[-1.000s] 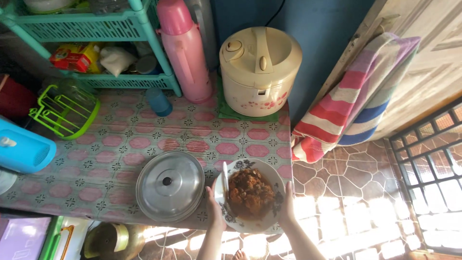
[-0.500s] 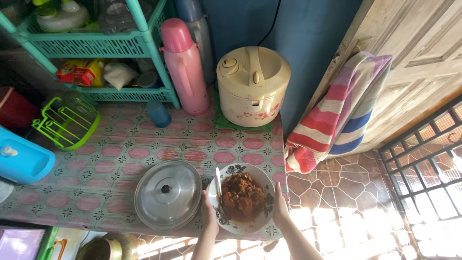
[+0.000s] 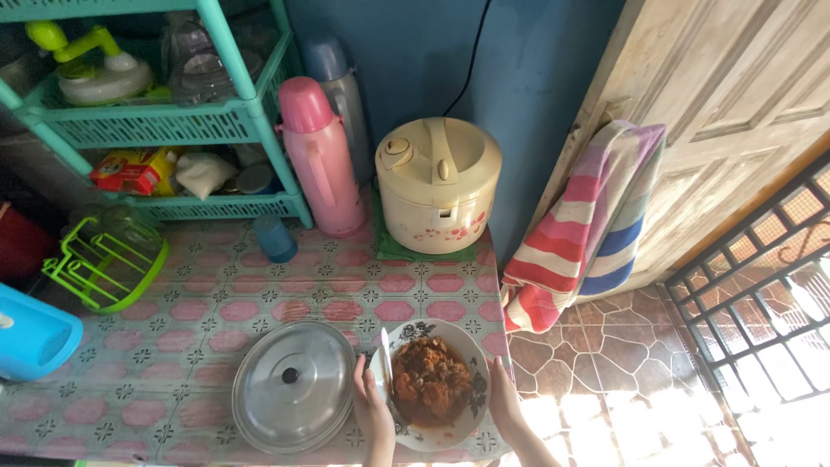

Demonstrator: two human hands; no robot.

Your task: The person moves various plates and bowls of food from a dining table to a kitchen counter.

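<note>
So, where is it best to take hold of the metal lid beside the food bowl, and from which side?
Grip the small dark knob at the centre of the metal lid, coming straight down from above. The lid lies flat and domed on the table, so its thin rim probably offers little purchase. The left hand on the bowl is nearest.

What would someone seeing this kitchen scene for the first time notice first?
Front and centre, the left hand and right hand hold a patterned plate heaped with reddish-brown food, a spoon lying at its left edge. Beside it sits a shiny metal lid; behind stand a cream rice cooker and a pink flask.
</note>
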